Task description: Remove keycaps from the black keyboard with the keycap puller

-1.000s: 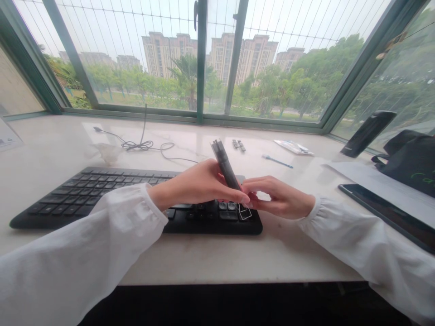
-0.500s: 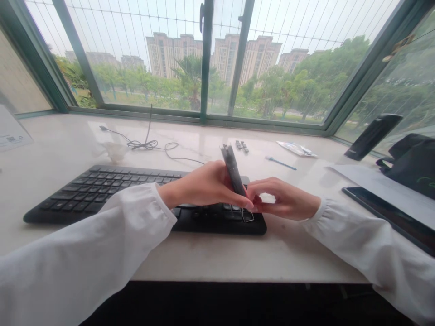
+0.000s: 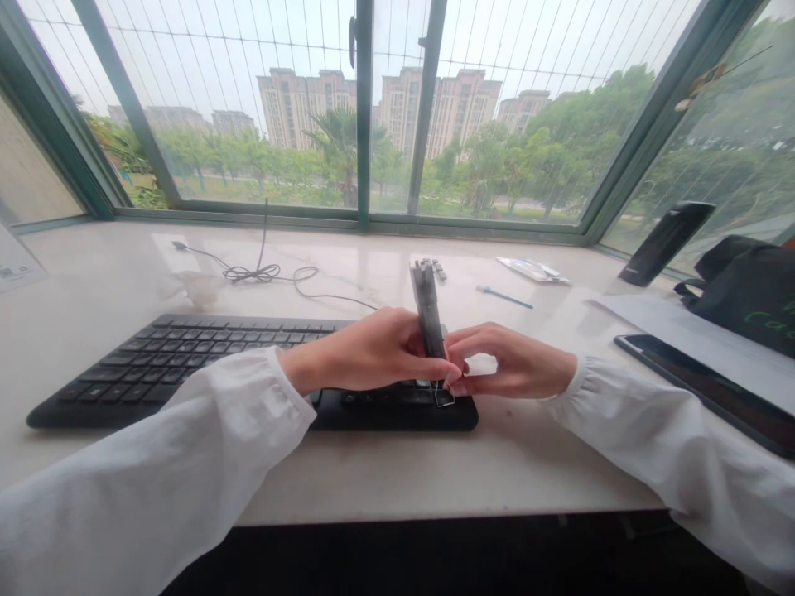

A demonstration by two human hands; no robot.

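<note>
Both hands meet above the right part of a black keyboard. Upright between them stands a dark grey keycap puller, gripped low on its handle by my left hand and my right hand. Its thin wire loop points down and sits just over the keys. My fingers hide the keys directly below. Several small dark keycaps lie on the sill behind the handle.
The keyboard rests on a pale stone sill below a green-framed window. Behind it lie a coiled black cable, a blue stick and a packet. A dark tablet, black bag and black upright object are at right.
The keycap puller has swung from leaning left to nearly upright. My hands have drawn closer around it, and the whole view has shifted slightly.
</note>
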